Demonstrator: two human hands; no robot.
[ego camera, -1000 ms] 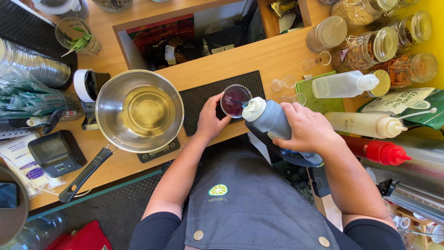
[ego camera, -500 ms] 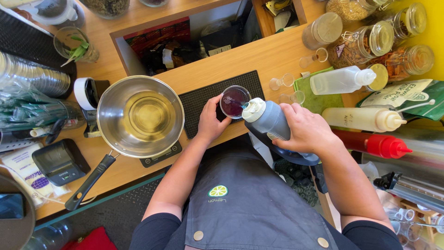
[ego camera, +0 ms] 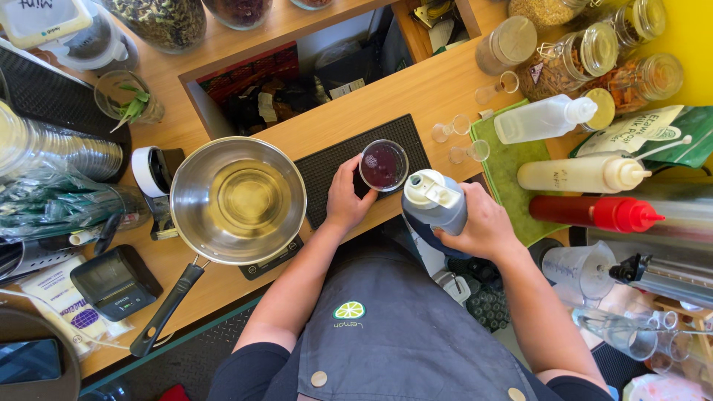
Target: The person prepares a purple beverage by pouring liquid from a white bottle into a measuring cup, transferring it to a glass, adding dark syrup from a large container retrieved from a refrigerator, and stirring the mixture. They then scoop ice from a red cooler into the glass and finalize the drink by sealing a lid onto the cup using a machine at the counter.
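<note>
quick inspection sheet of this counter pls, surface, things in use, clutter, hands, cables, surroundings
surface: wooden counter with a black ribbed mat near its front edge
job's things: small clear cup of dark red liquid standing on the mat; grey squeeze bottle with a pale flip cap, held beside the cup
clutter: steel pan of pale liquid on a scale; white squeeze bottles; red squeeze bottle; small measuring glasses; glass jars; green cloth
hands: left hand touches the cup's side; right hand grips the grey bottle
cables: nothing seen
surroundings: open recess in the counter holding dark items; stacked clear lids at the left
</note>
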